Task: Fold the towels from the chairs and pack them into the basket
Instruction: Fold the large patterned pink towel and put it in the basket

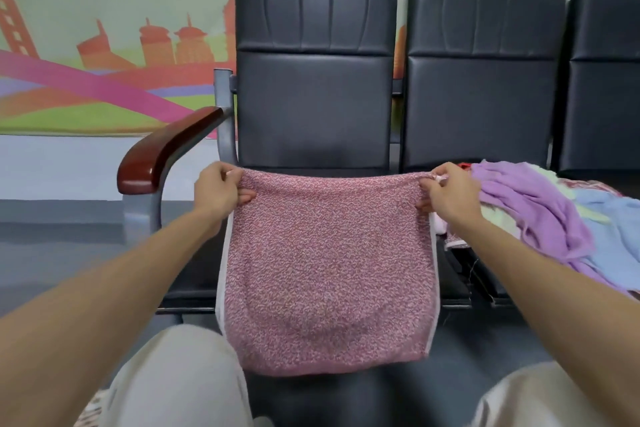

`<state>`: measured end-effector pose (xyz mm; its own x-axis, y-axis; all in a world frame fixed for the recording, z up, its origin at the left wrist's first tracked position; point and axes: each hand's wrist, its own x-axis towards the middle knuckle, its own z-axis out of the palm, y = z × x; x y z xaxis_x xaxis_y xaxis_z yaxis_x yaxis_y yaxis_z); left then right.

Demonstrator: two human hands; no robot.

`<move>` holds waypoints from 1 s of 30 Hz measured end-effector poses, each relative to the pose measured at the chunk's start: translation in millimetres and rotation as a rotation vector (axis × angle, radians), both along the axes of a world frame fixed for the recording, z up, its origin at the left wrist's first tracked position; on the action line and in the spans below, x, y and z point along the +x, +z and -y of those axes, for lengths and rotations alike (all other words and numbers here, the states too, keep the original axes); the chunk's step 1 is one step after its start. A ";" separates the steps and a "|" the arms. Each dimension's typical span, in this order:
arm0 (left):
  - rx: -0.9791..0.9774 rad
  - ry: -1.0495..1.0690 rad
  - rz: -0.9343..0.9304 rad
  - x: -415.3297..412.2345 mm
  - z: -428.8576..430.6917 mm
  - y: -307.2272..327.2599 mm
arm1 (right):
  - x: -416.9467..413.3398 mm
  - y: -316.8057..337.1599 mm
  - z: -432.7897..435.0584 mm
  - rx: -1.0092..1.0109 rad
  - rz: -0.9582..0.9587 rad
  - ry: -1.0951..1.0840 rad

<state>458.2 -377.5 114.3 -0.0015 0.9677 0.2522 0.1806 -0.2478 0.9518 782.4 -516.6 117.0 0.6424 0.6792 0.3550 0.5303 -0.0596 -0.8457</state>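
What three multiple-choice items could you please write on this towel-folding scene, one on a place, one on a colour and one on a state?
1. Where does the heap of towels lie?
A. on the floor
B. on the chair to the right of the held towel
C. on the person's lap

2. What colour is the held towel?
A. plain blue
B. green
C. speckled pink

3. How is the held towel gripped?
A. the left hand and the right hand each pinch a top corner
B. by one hand only
C. by neither hand

Answers:
1 B, since the purple, blue and pale pieces pile on that chair's seat.
2 C, since its pink-and-white fleck shows all over.
3 A, since fingers of both hands curl round the top corners while it hangs.
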 end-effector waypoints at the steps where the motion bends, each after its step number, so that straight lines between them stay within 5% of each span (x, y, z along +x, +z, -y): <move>1: 0.006 0.009 0.002 5.7 -10.9 -5.7 | 5.2 -5.3 -13.0 0.028 -0.003 -0.011; 11: 0.102 0.063 -0.334 62.5 -134.7 -59.6 | 55.9 -59.2 -160.1 -0.086 -0.020 -0.057; 15: 0.047 -0.198 -0.440 71.2 -168.8 -78.2 | 61.1 -68.8 -186.1 -0.136 -0.093 0.014; 26: 0.073 -0.317 -0.835 19.7 -82.0 -69.0 | 11.3 -57.7 -106.7 -0.317 0.563 0.351; 30: 0.089 -0.437 -0.902 -1.1 -42.3 -48.1 | -20.0 -44.2 -71.4 -0.409 0.635 0.520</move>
